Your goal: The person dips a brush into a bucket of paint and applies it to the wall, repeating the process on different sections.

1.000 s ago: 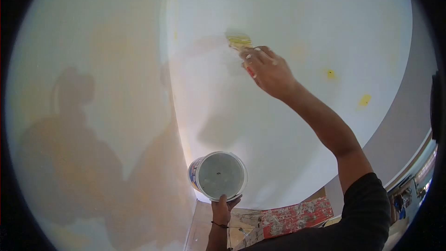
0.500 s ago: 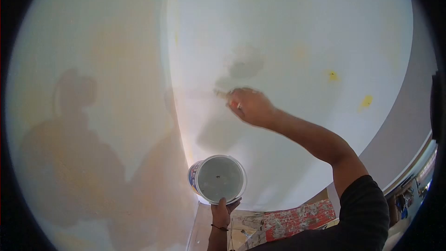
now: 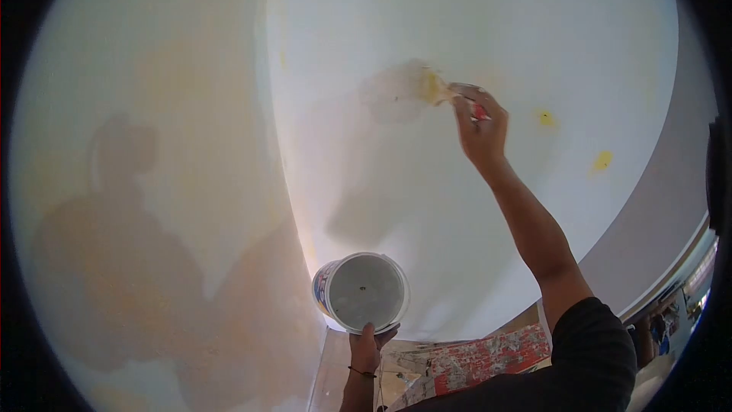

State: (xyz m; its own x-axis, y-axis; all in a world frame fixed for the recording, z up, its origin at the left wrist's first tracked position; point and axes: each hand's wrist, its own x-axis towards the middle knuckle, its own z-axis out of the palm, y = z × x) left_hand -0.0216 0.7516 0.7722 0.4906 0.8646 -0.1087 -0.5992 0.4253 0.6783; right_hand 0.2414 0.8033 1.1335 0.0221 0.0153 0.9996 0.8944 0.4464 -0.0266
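At 2 o'clock from the view centre, your right hand (image 3: pixel 482 123) is closed around the paintbrush (image 3: pixel 435 88), which shows blurred at 1 o'clock before the pale wall (image 3: pixel 457 221); whether it touches that surface cannot be confirmed. Your left hand (image 3: pixel 366 349) at 6 o'clock grips the bucket (image 3: pixel 322 290) from below. A red, paint-worn board (image 3: pixel 488 355) lies at 5 o'clock, beside your black sleeve (image 3: pixel 598 343).

At lower centre the bucket (image 3: pixel 322 291) rested in the left hand (image 3: pixel 367 346), below the brush (image 3: pixel 433 88) (held in the right hand (image 3: pixel 486 127), upper centre); a board (image 3: pixel 488 357) lay bottom right.
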